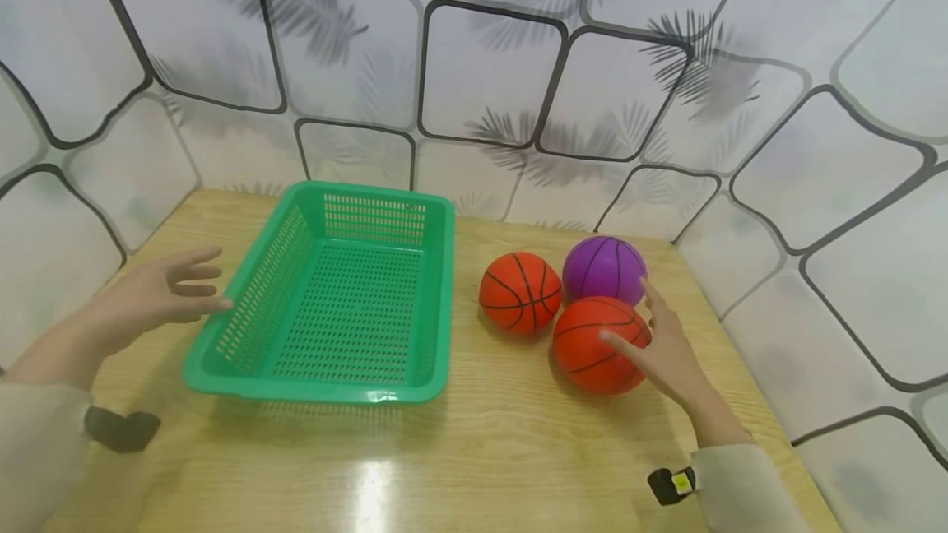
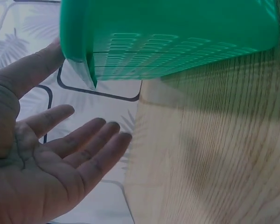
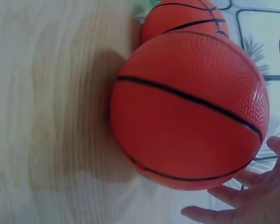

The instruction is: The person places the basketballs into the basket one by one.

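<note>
A green plastic basket [image 1: 348, 393] with slotted walls stands left of centre on the table, its inside bare. My left hand [image 1: 159, 294] is beside its left rim, fingers extended; in the left wrist view the thumb reaches the basket rim [image 2: 77, 42], though contact is unclear. On the right, my right hand [image 1: 666, 352] spreads its fingers around the near red-orange toy basketball [image 1: 592, 352], which rests on the table. The right wrist view shows fingertips [image 3: 224, 193] close to this ball's side, with touching hard to tell. A smaller-looking red-orange basketball [image 1: 521, 293] and a purple basketball [image 1: 603, 266] sit behind it.
The wooden table [image 1: 518, 467] meets patterned walls [image 1: 489, 72] at the back and both sides. The balls cluster to the right of the basket, with a strip of bare wood between.
</note>
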{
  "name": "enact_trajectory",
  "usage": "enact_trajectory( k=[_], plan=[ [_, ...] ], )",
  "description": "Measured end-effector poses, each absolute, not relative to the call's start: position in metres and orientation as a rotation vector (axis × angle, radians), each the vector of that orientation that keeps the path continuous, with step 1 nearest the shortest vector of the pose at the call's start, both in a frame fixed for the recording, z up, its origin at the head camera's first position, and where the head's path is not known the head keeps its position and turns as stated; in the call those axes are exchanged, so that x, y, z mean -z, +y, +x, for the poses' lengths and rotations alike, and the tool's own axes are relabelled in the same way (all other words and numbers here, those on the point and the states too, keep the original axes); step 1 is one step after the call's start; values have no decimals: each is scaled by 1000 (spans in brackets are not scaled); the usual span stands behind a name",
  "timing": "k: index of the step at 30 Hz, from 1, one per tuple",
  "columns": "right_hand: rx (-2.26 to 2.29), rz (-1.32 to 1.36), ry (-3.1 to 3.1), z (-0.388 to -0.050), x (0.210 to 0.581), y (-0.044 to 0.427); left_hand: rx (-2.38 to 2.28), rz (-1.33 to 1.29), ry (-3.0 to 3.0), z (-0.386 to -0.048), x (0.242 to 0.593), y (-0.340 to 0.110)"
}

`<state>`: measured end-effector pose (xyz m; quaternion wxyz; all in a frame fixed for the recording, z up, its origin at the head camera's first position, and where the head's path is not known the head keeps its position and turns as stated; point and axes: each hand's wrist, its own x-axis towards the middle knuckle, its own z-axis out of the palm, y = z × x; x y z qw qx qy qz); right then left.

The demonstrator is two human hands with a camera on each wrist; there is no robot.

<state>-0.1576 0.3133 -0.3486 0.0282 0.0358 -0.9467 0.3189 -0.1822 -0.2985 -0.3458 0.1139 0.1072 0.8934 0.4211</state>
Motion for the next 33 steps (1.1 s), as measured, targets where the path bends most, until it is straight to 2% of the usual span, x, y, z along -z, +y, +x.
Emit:
enact_trajectory(
  k=[18, 33],
  plan=[
    [-1184, 389, -3003, -161, 352, 334, -1370, 346, 2425, -187, 352, -302],
    [-1153, 346, -3052, -164, 350, 340, -1385, 364, 2399, -188, 352, -300]
  ],
)
